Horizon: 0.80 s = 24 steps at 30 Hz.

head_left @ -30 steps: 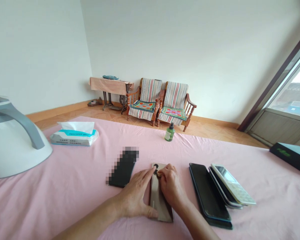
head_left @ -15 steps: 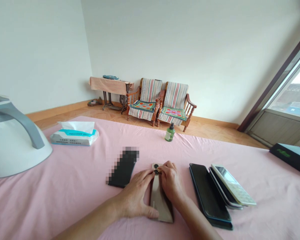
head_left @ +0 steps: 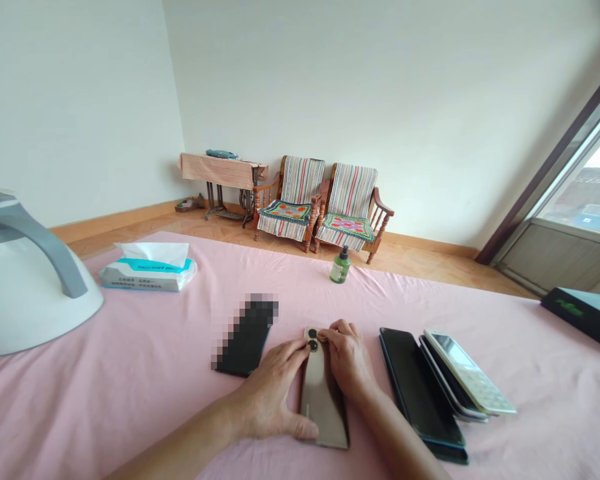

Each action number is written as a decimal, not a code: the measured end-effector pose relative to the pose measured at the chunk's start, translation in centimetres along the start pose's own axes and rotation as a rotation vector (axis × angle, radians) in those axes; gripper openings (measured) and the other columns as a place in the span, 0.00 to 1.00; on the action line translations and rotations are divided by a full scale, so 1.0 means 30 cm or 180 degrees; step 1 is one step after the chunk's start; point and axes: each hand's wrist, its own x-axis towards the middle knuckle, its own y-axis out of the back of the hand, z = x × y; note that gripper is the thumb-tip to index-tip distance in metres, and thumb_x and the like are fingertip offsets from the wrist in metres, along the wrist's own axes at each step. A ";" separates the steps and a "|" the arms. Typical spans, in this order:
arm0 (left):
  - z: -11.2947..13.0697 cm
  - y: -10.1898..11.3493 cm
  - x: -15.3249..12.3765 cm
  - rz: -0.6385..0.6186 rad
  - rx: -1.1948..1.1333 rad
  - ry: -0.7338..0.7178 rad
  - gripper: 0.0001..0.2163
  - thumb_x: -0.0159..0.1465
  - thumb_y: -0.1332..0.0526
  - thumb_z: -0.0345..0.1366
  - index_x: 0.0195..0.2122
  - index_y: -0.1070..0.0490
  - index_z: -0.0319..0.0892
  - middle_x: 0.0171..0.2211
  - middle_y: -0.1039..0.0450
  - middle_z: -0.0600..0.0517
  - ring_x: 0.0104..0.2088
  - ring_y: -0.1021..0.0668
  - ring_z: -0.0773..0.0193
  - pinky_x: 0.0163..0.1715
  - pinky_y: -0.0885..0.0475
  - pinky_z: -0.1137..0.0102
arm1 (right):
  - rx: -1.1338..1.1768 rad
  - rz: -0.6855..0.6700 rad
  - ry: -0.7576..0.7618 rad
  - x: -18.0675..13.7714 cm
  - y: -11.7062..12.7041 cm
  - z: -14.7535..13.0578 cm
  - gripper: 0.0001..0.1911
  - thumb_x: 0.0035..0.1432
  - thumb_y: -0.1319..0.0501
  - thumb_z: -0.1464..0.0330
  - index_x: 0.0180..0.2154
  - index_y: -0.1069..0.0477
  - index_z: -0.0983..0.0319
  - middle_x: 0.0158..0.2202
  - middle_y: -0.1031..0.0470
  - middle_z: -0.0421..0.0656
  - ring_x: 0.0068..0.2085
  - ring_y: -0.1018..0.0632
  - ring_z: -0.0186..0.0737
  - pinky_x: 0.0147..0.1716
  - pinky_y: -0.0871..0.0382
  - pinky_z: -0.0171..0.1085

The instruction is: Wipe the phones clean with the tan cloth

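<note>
A beige-gold smartphone lies back side up on the pink cloth, its camera lenses at the far end. My left hand holds it along its left side, fingertips by the lenses and thumb on the lower part of the back. At the camera area my right hand has its fingers pinched together; a small tan bit shows at the fingertips, too small to name. To the left of my left hand lies a dark smartphone, its upper part blurred out by pixelation.
Several phones lie at the right, among them a black smartphone and a white keypad phone. A white kettle, a tissue pack, a green pump bottle and a black-sided box stand around the edges.
The fingertips of my right hand have shifted very slightly at the camera area. My left hand and the smartphone stay in nearly the same place.
</note>
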 end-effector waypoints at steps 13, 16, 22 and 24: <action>-0.002 0.002 -0.003 0.0021 0.0006 -0.0085 0.49 0.45 0.31 0.55 0.64 0.48 0.40 0.64 0.48 0.39 0.63 0.43 0.43 0.61 0.48 0.51 | 0.0068 -0.0029 0.0007 0.001 0.001 -0.003 0.18 0.60 0.50 0.80 0.36 0.23 0.61 0.35 0.30 0.47 0.38 0.32 0.42 0.38 0.36 0.36; -0.005 0.000 -0.003 0.0010 0.0065 -0.0058 0.49 0.45 0.31 0.55 0.64 0.48 0.38 0.64 0.48 0.39 0.62 0.43 0.44 0.62 0.47 0.52 | 0.0114 -0.0028 -0.0003 -0.003 -0.001 -0.003 0.18 0.59 0.49 0.81 0.33 0.23 0.61 0.33 0.30 0.46 0.37 0.31 0.42 0.38 0.36 0.35; -0.007 -0.003 -0.001 0.0031 0.0065 -0.0040 0.48 0.44 0.31 0.55 0.63 0.46 0.38 0.64 0.47 0.39 0.62 0.42 0.43 0.61 0.46 0.52 | 0.0169 -0.0027 -0.0034 -0.015 0.006 -0.011 0.16 0.57 0.48 0.81 0.28 0.24 0.60 0.31 0.30 0.44 0.37 0.31 0.41 0.38 0.36 0.35; -0.007 -0.002 -0.002 0.0048 0.0042 -0.0062 0.48 0.45 0.31 0.55 0.64 0.46 0.39 0.64 0.47 0.39 0.62 0.42 0.43 0.61 0.47 0.51 | 0.0178 -0.0013 -0.0053 -0.011 0.006 -0.011 0.17 0.57 0.48 0.81 0.30 0.24 0.60 0.33 0.30 0.45 0.37 0.31 0.41 0.38 0.36 0.35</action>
